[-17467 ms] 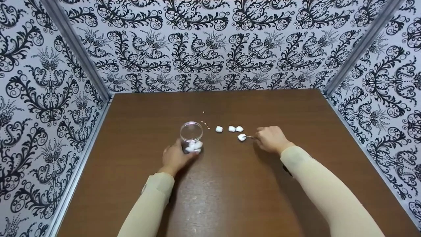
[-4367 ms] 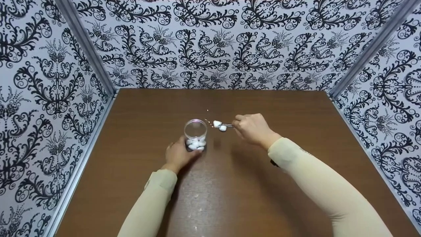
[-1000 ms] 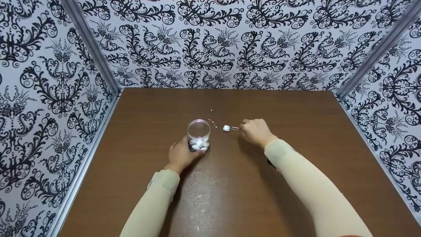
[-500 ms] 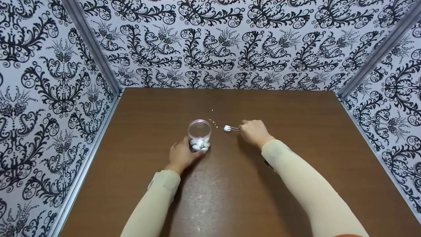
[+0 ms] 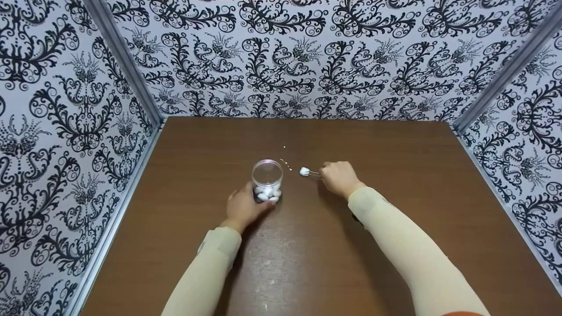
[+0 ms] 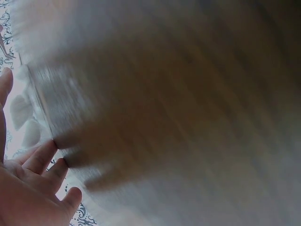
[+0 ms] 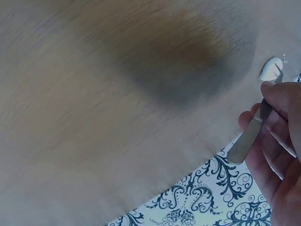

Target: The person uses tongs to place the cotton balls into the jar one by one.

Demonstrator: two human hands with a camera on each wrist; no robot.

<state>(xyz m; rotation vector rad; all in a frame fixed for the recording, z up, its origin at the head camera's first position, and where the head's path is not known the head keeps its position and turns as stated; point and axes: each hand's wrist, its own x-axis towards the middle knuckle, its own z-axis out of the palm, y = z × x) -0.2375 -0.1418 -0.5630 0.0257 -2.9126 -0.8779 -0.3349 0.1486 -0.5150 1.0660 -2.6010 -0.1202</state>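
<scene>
My left hand [image 5: 243, 206] holds a clear jar [image 5: 267, 183] upright on the table, thumb at its near side. White cotton balls [image 5: 267, 193] fill its lower part; they also show as pale cotton balls [image 6: 21, 112] at the left edge of the left wrist view. To the right of the jar, my right hand [image 5: 340, 177] pinches metal tweezers [image 7: 245, 143] between thumb and fingers. The tweezers' tips are at a single cotton ball [image 5: 304, 171] on the table, apart from the jar. Whether the tips grip it firmly I cannot tell.
Small white specks [image 5: 287, 165] lie on the brown table [image 5: 316, 245] between the jar and the loose cotton ball. Patterned walls [image 5: 290, 57] enclose the back and both sides.
Several loose cotton balls lay on the table earlier; now one shows, and the jar holds more. Over the last second the tweezers have stayed at this ball, with slight hand movement.
</scene>
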